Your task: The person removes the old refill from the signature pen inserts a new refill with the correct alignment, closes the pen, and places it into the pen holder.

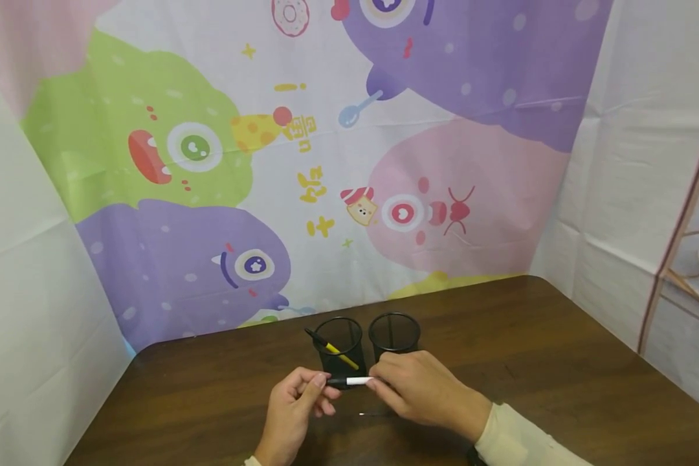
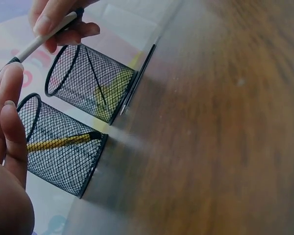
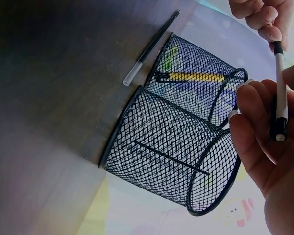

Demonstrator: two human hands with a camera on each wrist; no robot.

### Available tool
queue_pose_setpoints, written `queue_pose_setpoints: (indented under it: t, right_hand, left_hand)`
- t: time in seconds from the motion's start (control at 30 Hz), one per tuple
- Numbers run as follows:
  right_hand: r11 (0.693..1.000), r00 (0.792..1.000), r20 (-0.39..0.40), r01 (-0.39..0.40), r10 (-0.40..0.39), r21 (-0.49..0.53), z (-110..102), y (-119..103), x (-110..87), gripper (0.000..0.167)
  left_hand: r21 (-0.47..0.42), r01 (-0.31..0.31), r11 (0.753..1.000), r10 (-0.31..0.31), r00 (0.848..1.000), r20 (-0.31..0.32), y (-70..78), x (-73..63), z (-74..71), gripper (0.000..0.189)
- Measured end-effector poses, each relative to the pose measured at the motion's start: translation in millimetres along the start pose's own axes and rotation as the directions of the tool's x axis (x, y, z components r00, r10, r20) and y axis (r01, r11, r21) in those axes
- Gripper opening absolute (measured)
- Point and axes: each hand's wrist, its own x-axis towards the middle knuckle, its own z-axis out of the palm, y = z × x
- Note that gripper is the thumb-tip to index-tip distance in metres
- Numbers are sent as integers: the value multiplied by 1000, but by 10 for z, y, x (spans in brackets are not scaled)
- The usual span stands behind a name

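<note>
A pen [image 1: 358, 381] with a white barrel and black ends is held level between both hands. My left hand [image 1: 294, 408] pinches its black end between thumb and fingers. On the white barrel toward the other end, my right hand [image 1: 419, 391] keeps its grip; in the right wrist view the pen [image 3: 281, 88] runs across that palm, its black end showing. A slim dark pen refill [image 2: 137, 81] lies on the table below the hands, its metal tip visible in the left wrist view. The refill [image 3: 152, 51] has a pale, translucent end.
Two black mesh pen cups stand side by side just beyond the hands. The left cup [image 1: 352, 356] contains a yellow pen [image 1: 340, 355] with a black end, leaning on the rim. Beside it is the right cup [image 1: 395, 317]. A cartoon-printed cloth [image 1: 326, 272] hangs behind the brown table [image 1: 210, 388].
</note>
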Motion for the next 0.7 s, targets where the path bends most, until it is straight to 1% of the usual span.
queue_pose_setpoints:
  t: [0.13, 0.23, 0.37, 0.5, 0.7]
  right_hand:
    - [1000, 1000, 24, -12, 11, 27, -12, -5, -1, 7]
    - [999, 998, 53, -31, 28, 45, -27, -1, 0, 14]
    - [998, 996, 75, -47, 44, 41, -44, 13, 3, 23]
    - [999, 997, 70, -39, 37, 31, -44, 17, 4, 22]
    - [999, 1000, 9, -4, 3, 39, -28, 21, 7, 21]
  left_hand:
    - [0, 27, 1000, -27, 1000, -11, -11, 4, 6, 19]
    - [3, 45, 999, -44, 999, -11, -19, 8, 11, 19]
    - [14, 52, 999, -52, 999, -9, -32, 14, 15, 19]
    - [11, 58, 998, -58, 998, -11, -36, 13, 20, 19]
    - [0, 47, 999, -47, 999, 0, -35, 2, 16, 19]
